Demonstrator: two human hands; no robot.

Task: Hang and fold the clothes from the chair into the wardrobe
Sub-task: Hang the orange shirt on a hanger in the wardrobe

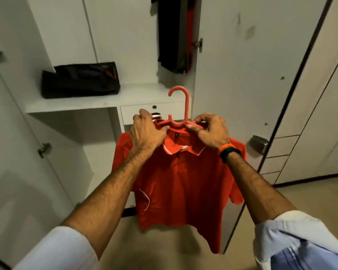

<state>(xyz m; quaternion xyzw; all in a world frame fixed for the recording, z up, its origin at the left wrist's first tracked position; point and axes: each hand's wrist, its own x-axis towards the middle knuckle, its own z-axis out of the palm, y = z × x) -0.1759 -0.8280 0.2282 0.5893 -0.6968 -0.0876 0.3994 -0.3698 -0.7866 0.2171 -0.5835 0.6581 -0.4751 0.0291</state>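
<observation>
Before open wardrobe (109, 102), red polo shirt (183, 184) being held up on coral hanger (180, 106). Hanger shoulder at 9 o'clock being gripped by left hand (147, 133); collar and hanger at 3 o'clock being pinched by right hand (213, 131). Shirt judged light, soft, limp, likely slipping off smooth plastic. Hold best taken at rigid hanger neck. Dark garments (174, 34) hanging at 12 o'clock.

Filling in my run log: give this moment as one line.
step: hanging | item: red polo shirt on coral plastic hanger | left hand: grips shoulder | right hand: grips shoulder | rail: not reached
</observation>
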